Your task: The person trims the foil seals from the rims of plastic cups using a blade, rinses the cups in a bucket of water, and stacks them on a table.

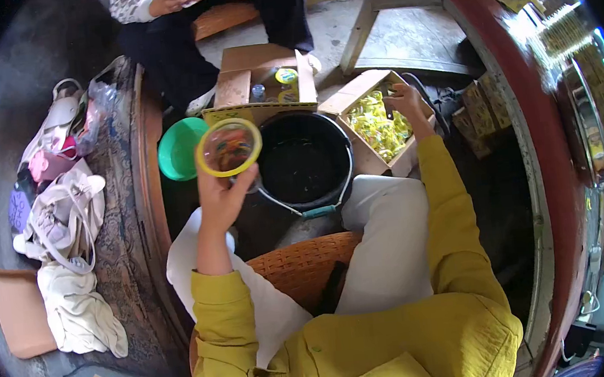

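Note:
My left hand (pixel 219 200) is wrapped round a clear round plastic jar (pixel 229 150) with a yellow rim, held up over the near side of the boxes. Dark reddish and multicoloured contents show through its top. My right hand (pixel 408 104) is at the right edge of an open cardboard box (pixel 363 146), its fingers bent but apart, with nothing visible between them. Many small yellow-wrapped packets (pixel 376 127) fill this box. Between my knees stands a black bucket (pixel 307 162) with a wire handle and a green grip (pixel 319 211).
Behind the bucket, an open carton (pixel 261 109) holds several yellow-lidded jars (pixel 286 76). A green bowl (pixel 180 151) sits to its left. Another person (pixel 207 34) sits opposite, holding a similar jar. Bags (pixel 63 197) lie on the left ledge; a wooden frame (pixel 401 4) stands at right.

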Demonstrator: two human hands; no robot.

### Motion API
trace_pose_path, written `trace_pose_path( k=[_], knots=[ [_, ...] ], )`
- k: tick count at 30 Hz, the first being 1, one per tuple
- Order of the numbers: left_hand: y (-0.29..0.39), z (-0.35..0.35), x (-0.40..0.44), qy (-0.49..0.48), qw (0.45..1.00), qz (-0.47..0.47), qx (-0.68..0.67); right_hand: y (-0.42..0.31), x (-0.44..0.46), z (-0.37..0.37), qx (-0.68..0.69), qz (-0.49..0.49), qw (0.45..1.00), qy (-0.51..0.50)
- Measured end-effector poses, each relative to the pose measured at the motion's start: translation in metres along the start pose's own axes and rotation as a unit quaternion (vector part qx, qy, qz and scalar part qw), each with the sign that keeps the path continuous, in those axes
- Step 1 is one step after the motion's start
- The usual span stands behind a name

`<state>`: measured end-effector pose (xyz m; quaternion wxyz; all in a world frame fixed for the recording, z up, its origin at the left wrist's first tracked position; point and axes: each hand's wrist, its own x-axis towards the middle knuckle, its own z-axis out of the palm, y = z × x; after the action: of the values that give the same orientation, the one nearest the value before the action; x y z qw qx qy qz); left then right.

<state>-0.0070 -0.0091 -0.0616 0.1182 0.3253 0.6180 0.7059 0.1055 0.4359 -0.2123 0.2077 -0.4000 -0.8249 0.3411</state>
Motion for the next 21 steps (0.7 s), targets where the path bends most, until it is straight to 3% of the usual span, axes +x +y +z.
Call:
trace_pose_path(
  k=[2,4,7,11,13,14,21],
  knots=[
    [0.009,0.001,0.000,-0.028,0.999,0.016,0.002,-0.057,-0.016,-0.002,0.195,-0.043,0.978,-0.060],
    [0.014,0.007,-0.004,-0.022,0.997,0.016,-0.066,-0.136,-0.052,-0.010,0.247,-0.091,0.962,-0.069],
    [0.013,0.004,-0.002,-0.069,0.993,0.071,-0.061,-0.214,-0.101,-0.010,0.319,-0.153,0.932,-0.075],
    [0.025,0.005,-0.005,-0.035,0.993,0.083,-0.079,-0.277,-0.176,-0.001,0.408,-0.217,0.886,-0.035],
    [0.028,0.004,-0.008,-0.030,0.992,0.095,-0.074,-0.295,-0.200,-0.006,0.290,-0.314,0.904,0.012],
    [0.027,0.004,-0.009,-0.031,0.991,0.106,-0.080,-0.303,-0.206,-0.009,0.236,-0.391,0.888,0.056],
    [0.029,0.000,-0.008,-0.038,0.989,0.137,-0.049,-0.315,-0.228,-0.013,0.243,-0.465,0.844,0.112]
  ],
)
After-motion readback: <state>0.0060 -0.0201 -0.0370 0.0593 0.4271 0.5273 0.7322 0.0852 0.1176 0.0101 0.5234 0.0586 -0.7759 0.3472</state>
